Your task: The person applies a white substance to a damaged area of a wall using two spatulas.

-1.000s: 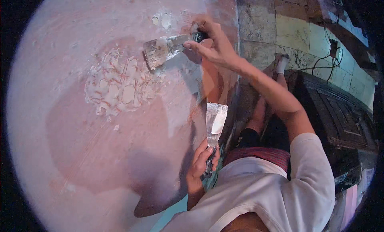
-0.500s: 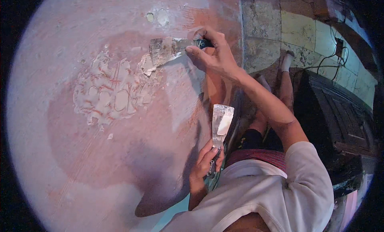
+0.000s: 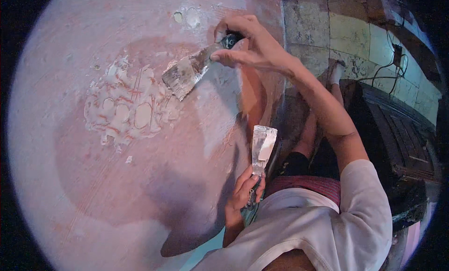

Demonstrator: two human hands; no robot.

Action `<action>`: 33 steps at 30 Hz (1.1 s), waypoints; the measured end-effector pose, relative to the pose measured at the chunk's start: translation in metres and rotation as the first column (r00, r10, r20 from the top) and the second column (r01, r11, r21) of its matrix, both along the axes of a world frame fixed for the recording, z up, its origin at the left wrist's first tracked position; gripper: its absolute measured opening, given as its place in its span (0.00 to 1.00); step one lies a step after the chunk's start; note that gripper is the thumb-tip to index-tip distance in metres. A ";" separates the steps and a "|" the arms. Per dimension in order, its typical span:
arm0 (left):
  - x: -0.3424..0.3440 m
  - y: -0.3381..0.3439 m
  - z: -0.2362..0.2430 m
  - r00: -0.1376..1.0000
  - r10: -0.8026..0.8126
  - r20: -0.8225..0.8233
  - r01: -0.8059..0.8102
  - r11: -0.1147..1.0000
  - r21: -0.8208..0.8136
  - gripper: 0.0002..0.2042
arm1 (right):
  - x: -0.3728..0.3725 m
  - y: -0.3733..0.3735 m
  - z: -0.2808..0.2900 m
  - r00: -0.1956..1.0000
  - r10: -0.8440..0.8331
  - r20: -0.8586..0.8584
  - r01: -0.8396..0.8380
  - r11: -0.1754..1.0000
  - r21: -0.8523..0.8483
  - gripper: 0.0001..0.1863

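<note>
In the head view, my right hand (image 3: 250, 44) is closed round the dark handle of a putty knife (image 3: 187, 74). Its wide metal blade is smeared with putty and lies at or close against the pinkish wall (image 3: 140, 191), tilted down to the left. Just left of the blade spreads a rough patch of pale putty (image 3: 121, 114), with ridges and smooth oval spots. Lower down, my left hand (image 3: 243, 189) grips a second putty knife (image 3: 263, 147) by its handle, blade upward. A lump of white putty sits on that blade.
Two small round filled spots (image 3: 178, 17) mark the upper wall. Right of the wall lies a tiled floor (image 3: 306, 30). A dark wooden cabinet-like piece (image 3: 397, 135) stands at the right, with loose black cables (image 3: 400, 70) beyond it. My shadow falls across the wall.
My right hand has moved slightly up, and its putty knife has turned so the blade slants further down-left. The left hand with its knife has shifted slightly right.
</note>
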State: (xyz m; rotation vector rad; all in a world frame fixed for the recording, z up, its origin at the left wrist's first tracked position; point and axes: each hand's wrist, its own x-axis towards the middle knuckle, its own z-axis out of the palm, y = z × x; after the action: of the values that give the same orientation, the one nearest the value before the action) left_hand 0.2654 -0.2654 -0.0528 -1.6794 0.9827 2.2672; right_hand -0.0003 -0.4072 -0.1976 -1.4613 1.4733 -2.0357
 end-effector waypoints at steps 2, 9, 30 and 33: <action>0.004 0.000 -0.002 1.000 0.002 0.003 -0.002 1.000 -0.002 0.14 | -0.007 -0.002 0.005 0.988 0.151 0.042 -0.154 0.981 0.116 0.19; 0.008 -0.001 -0.005 1.000 0.011 0.003 -0.011 1.000 0.005 0.15 | -0.012 -0.013 -0.011 0.966 0.251 0.061 -0.259 0.939 0.227 0.17; 0.047 0.027 -0.052 0.854 -0.360 0.376 0.466 0.851 -0.241 0.15 | 0.087 0.135 0.093 0.680 0.095 0.727 -0.481 0.806 0.344 0.25; 0.036 0.027 -0.052 0.826 -0.424 0.371 0.543 0.778 -0.317 0.16 | 0.096 0.125 0.116 0.555 0.118 0.823 -0.526 0.817 0.237 0.24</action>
State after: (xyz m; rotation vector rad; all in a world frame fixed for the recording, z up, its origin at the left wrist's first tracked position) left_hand 0.3014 -0.2386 -0.1049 -1.5687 1.6762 1.5057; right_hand 0.0959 -0.2823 -0.0816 -0.4504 1.0497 -1.5642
